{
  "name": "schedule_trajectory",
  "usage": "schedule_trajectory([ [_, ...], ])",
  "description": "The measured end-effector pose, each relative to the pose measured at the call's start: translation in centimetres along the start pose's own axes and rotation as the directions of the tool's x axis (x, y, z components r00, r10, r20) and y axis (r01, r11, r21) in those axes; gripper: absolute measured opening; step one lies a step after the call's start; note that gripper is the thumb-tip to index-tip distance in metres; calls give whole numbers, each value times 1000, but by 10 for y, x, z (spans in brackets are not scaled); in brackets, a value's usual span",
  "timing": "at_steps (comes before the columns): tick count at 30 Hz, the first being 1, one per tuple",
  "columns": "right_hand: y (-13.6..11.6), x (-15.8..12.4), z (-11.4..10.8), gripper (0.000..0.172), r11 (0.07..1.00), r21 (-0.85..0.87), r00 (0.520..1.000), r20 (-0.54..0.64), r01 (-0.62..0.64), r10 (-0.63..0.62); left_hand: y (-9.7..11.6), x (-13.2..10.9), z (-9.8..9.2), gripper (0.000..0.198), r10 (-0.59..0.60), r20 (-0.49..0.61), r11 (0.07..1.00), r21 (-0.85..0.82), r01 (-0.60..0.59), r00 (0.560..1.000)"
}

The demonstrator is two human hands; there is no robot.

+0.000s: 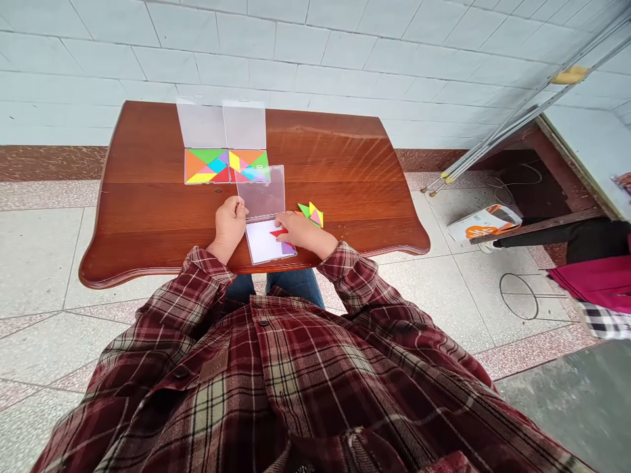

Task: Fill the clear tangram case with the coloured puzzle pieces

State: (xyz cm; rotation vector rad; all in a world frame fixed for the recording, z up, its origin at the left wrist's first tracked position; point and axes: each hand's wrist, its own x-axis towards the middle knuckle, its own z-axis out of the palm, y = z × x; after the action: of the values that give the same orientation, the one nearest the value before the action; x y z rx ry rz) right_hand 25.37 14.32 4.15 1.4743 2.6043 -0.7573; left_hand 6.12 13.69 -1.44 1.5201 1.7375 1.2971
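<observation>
An open clear plastic tangram case [260, 246] lies at the table's near edge, its transparent lid [266, 194] tilted back. My right hand [303, 235] is over the case's white tray, fingers closed on a red tangram piece [279, 233]. A purple piece [287, 248] shows partly under that hand. My left hand [230, 225] is closed beside the case's left edge, fingertips curled near the lid; what they hold, if anything, is hidden. Loose green, yellow and pink tangram pieces [313, 214] lie just beyond my right hand, with an orange one partly hidden.
Two filled tangram cases [207, 166] stand open side by side further back on the wooden table [345, 177]. A tiled wall [296, 46] rises behind it. At the right are crutches [513, 115], a white and orange box [486, 223] and part of another person [591, 263].
</observation>
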Motion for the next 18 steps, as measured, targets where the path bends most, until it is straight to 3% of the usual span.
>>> schedule_trajectory([
  [6, -2, 3, 0, 4, 999, -42, 999, 31, 24, -23, -3, 1, 1, 11, -8, 1, 1000, -8, 8, 1000],
  [13, -9, -14, -5, 33, 991, -120, 998, -42, -55, 51, -1, 1, 0, 11, 15, -2, 1000, 18, -15, 1000],
  [18, -8, -12, -1, 31, 989, -141, 999, -7, -52, 51, 0, 1, -1, 12, 18, -8, 999, 40, -18, 1000],
])
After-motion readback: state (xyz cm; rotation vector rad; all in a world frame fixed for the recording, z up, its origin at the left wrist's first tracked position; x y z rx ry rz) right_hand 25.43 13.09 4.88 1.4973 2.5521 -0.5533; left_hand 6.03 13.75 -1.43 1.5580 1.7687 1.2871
